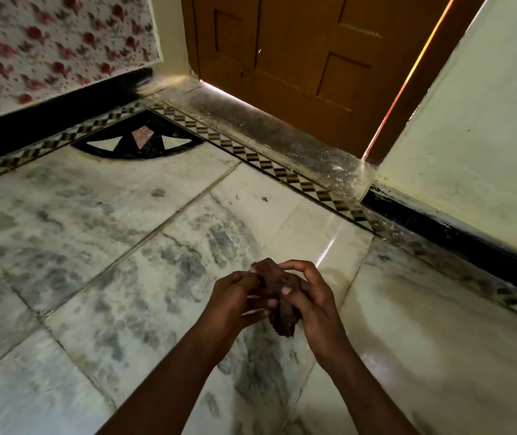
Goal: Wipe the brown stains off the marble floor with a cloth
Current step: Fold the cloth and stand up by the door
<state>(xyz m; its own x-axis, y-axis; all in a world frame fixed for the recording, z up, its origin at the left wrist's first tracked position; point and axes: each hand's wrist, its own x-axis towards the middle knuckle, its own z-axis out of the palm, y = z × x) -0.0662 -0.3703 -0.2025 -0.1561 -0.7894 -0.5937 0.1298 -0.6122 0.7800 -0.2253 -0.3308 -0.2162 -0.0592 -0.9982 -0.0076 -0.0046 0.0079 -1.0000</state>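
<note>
Both hands (left hand [235, 298], right hand [308, 296]) around bunched brown cloth [277, 296]; long axis toward the door [298, 51].

Grey-veined marble floor [94, 246], checkered border strip [282, 171], black corner inlay [138, 142]. Brown panelled door [298, 51], light leaking at edges. Floral wall [47, 42] left, pale wall [476, 136] right.
</note>
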